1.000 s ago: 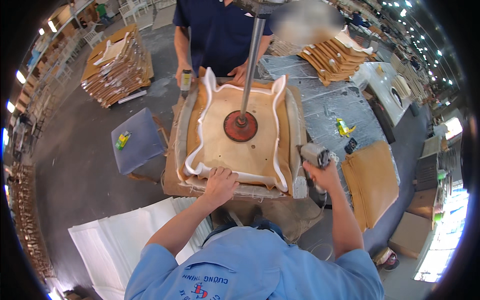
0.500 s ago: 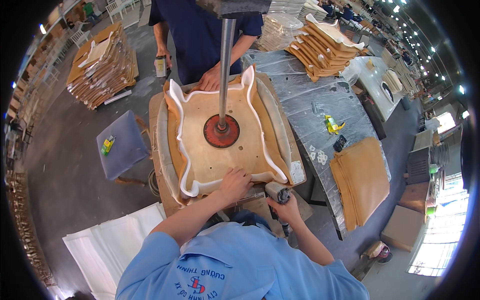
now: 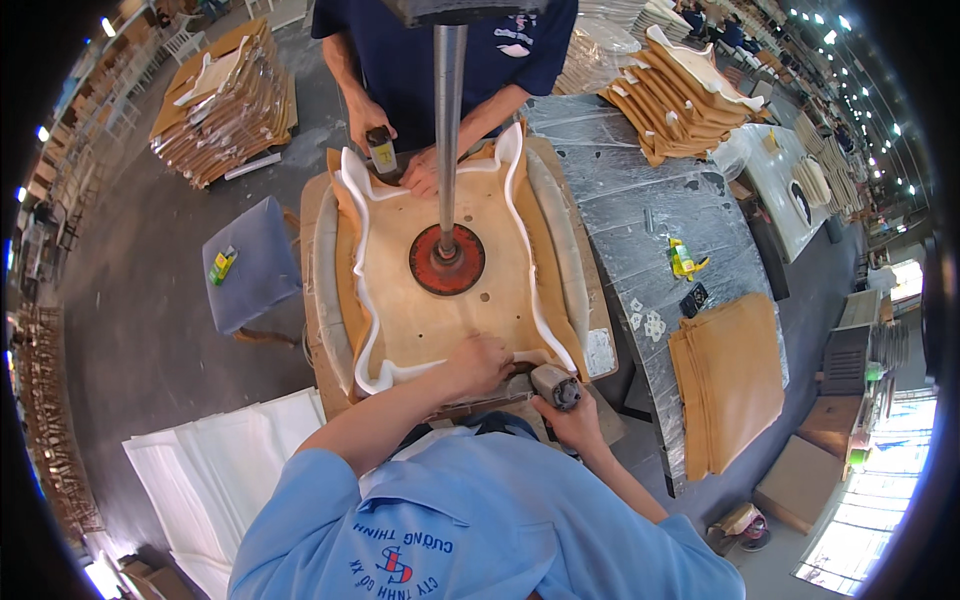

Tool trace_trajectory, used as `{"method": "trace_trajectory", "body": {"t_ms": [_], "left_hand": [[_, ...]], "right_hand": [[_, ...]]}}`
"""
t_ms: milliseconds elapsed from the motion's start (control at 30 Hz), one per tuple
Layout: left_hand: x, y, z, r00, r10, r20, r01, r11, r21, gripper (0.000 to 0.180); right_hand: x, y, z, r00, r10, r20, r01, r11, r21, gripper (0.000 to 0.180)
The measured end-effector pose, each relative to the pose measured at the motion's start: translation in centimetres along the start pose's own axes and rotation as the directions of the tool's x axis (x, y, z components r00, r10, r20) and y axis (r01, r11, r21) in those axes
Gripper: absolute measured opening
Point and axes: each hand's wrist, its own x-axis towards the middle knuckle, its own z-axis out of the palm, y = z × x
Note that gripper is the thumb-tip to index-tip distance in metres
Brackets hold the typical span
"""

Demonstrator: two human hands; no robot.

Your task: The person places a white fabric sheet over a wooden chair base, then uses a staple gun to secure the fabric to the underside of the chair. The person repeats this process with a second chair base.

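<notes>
The pale wooden panel [image 3: 400, 315] sits under a round red disc [image 3: 432, 270]; gripping a grey pistol-shaped tool [image 3: 552, 384], the right hand [image 3: 574, 420] has joined the left hand [image 3: 482, 364], grasp unclear, so both now address the panel's near edge.

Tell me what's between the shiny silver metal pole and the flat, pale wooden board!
A round, flat red disc sits between the pole and the board; the head view shows it.

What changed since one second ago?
The right hand brought its grey tool leftward to the near edge of the wooden panel; the left hand moved right along it. The co-worker's tool moved right, inside the far-left corner. Unchanged: both tools held, red disc on the panel.
</notes>
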Motion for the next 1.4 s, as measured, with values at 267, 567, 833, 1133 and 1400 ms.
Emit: {"method": "trace_trajectory", "body": {"t_ms": [267, 567, 833, 1133, 1400], "left_hand": [[-0.2, -0.9, 0.8, 0.987, -0.058, -0.15, 0.055, 0.998, -0.022, 0.018], [0.2, -1.4, 1.5, 0.958, -0.108, -0.266, 0.077, 0.989, -0.124, 0.014], [1.1, -1.9, 1.9, 0.927, -0.117, -0.356, 0.06, 0.984, -0.165, 0.015], [1.9, -1.6, 2.5, 0.926, -0.162, -0.34, 0.108, 0.979, -0.172, 0.009], [2.1, -1.1, 2.7, 0.927, -0.198, -0.319, 0.167, 0.978, -0.122, 0.012]], "right_hand": [[0.7, -2.5, 0.2, 0.968, 0.237, 0.08, -0.24, 0.97, 0.034, 0.038], [3.4, -5.8, 1.9, 0.934, 0.342, 0.099, -0.352, 0.93, 0.105, 0.028], [5.5, -7.5, 2.6, 0.932, 0.361, 0.026, -0.362, 0.932, 0.005, 0.024], [7.4, -8.6, 1.5, 0.929, 0.364, 0.061, -0.35, 0.922, -0.166, 0.024], [7.7, -9.6, 1.4, 0.946, 0.317, 0.071, -0.3, 0.936, -0.183, 0.023]]}}
